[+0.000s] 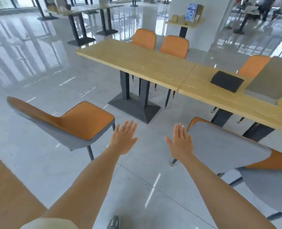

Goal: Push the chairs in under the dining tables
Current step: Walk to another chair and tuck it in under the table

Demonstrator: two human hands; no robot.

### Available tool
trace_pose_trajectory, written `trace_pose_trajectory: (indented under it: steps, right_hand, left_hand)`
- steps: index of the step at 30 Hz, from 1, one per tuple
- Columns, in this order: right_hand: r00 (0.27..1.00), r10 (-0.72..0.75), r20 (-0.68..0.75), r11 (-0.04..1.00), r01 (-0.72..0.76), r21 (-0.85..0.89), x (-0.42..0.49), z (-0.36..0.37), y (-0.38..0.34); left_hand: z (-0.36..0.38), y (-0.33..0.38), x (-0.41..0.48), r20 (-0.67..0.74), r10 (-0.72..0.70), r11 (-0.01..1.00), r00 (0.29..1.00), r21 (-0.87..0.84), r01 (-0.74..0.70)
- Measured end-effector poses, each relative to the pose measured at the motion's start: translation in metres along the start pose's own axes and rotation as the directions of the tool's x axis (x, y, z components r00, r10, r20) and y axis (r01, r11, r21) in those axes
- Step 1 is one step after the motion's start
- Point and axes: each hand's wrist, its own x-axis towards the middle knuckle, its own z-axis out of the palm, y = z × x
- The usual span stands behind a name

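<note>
We see two light-wood dining tables (137,63) set end to end. On our side the left chair (80,123) (orange seat, grey shell) stands well apart from them. The right chair (224,146) is near their edge, grey back toward us. The far chairs (175,47) sit tucked in.

Head cam, fwd-down, near hands, one view

Before you, the glossy grey tiled floor (37,71) carries two wood-topped dining tables (137,63) set end to end. The right table (203,83) holds a flat black case (227,81) and, just beside it, a grey slab (269,80). The left chair (87,119) and right chair (219,142) stand on the tiles.
</note>
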Motion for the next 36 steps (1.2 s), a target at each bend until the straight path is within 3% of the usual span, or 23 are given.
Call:
trace_pose_trajectory:
  steps: [9,20,31,36]
  right_hand:
    - [0.971,-0.237,0.032,0.972,0.237,-0.005,0.008,0.032,-0.226]
    - [0.929,-0.354,0.106,0.934,0.356,-0.004,0.008,0.095,-0.502]
    - [0.908,-0.377,0.18,0.916,0.394,-0.069,0.092,0.131,-0.619]
    - [0.919,-0.334,0.21,0.935,0.351,-0.051,0.135,0.144,-0.651]
  left_hand:
    - [0.016,-0.209,-0.088,-0.026,-0.236,0.972,0.972,-0.002,0.236]
    - [0.039,-0.464,-0.176,0.021,-0.373,0.926,0.928,-0.046,0.374]
    - [0.052,-0.593,-0.114,0.036,-0.28,0.96,0.959,-0.011,0.281]
    - [0.053,-0.636,-0.063,0.095,-0.135,0.988,0.986,0.094,0.126]
